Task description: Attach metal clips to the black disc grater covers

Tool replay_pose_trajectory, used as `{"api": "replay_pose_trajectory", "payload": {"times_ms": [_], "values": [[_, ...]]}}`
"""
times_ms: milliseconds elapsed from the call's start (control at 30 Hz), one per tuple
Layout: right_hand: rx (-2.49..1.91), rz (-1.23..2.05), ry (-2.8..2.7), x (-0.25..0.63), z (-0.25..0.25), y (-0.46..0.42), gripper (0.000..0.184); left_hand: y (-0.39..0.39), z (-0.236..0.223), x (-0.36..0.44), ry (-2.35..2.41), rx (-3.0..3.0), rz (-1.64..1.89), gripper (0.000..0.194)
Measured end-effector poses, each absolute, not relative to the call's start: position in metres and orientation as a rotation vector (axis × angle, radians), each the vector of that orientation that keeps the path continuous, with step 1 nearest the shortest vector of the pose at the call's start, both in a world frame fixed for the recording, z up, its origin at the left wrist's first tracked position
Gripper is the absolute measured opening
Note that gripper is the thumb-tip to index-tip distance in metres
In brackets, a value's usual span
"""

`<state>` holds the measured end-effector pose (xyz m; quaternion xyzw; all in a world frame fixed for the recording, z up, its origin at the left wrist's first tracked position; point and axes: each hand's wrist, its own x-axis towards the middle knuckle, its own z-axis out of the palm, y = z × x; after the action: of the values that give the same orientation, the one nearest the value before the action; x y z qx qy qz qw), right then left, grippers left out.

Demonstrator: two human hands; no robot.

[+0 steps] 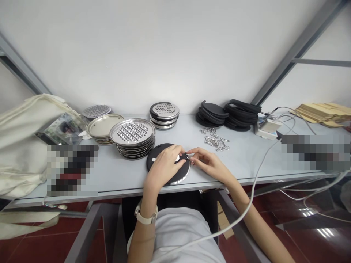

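A round black disc [153,150] with a silvery metal rim at its front right lies on the table in front of me. My left hand [167,164] rests across its top, fingers curled and holding it, their tips near the right edge. A small shiny metal clip [188,156] sits at that edge, and my right hand [207,162] pinches it between thumb and forefinger. How the clip meets the disc is partly hidden by fingers. Behind my right hand lies a loose scatter of similar metal clips [215,140].
Left of the disc stands a stack of round metal graters [133,133], beside a pile of plain metal discs [105,126]. Farther back are stacked graters with black rims [164,113] and black round covers [212,113]. A white cable [256,179] crosses in front of my right arm.
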<state>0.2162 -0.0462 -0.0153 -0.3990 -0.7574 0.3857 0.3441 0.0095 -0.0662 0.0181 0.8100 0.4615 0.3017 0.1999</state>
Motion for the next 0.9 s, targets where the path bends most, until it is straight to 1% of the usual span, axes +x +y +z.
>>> {"api": "replay_pose_trajectory", "payload": {"times_ms": [167, 367, 533, 700, 900], "values": [[-1.037, 1.044, -1.974, 0.2154, -0.0151, -0.0464, 0.029, -0.0631, 0.0169, 0.0103, 1.295, 2.252, 0.827, 0.01], [-0.999, 1.046, -1.966, 0.2157, -0.0179, -0.0446, 0.033, -0.0638, 0.016, 0.0124, 1.331, 2.272, 0.826, 0.01], [-0.994, 1.021, -2.007, 0.2183, -0.018, -0.044, 0.032, -0.0618, 0.0153, 0.0127, 1.321, 2.272, 0.835, 0.009], [-0.981, 1.013, -1.973, 0.2196, -0.019, -0.043, 0.038, -0.0598, 0.0142, 0.0115, 1.286, 2.266, 0.844, 0.009], [-0.994, 1.092, -1.886, 0.2185, -0.0192, -0.0416, 0.034, -0.0588, 0.0127, 0.0112, 1.283, 2.256, 0.845, 0.009]]}}
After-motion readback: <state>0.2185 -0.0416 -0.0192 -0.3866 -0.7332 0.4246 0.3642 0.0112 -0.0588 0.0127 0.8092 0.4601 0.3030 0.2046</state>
